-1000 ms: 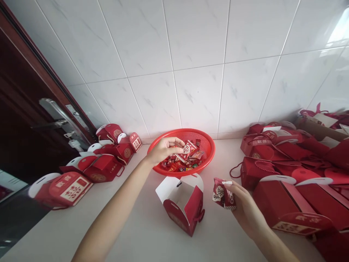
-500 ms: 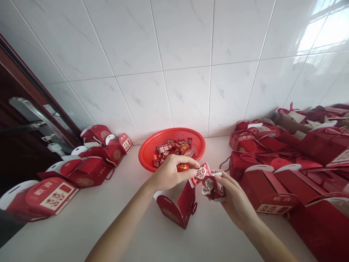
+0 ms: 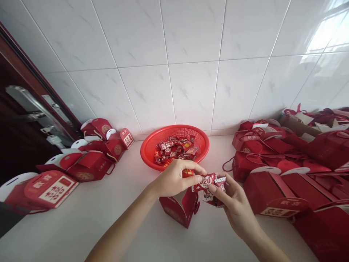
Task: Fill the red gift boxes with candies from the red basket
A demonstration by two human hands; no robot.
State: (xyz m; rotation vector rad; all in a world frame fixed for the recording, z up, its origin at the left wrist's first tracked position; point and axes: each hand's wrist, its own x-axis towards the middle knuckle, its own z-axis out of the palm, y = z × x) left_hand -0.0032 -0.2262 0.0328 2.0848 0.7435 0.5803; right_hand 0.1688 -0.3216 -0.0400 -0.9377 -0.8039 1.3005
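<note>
Thumb and fingers of my left hand (image 3: pixel 174 179) pinch a red wrapped candy (image 3: pixel 205 181) printed "520". Another red candy with yellow lettering (image 3: pixel 188 172) shows at the same hand's fingers. My right hand (image 3: pixel 236 205) is closed around wrapped candies (image 3: pixel 208 197) in dark red and white, its thumb across them; the two hands meet with their candies touching. Below them stands a red gift box (image 3: pixel 176 212), its top open and partly hidden by my left hand. Just behind is a red plastic basket (image 3: pixel 147 156) with many wrapped candies (image 3: pixel 174 146) in it.
Several red gift boxes (image 3: pixel 89 167) stand on the white counter (image 3: pixel 131 225) at the left, beside a dark door with a metal handle (image 3: pixel 29 98). Many more boxes (image 3: pixel 275 193) crowd the right side. A tiled wall (image 3: pixel 191 94) closes off the back.
My right hand has come closer to the left, and its thumb now lies over the candies. The "520" candy has shifted slightly right and down against them.
</note>
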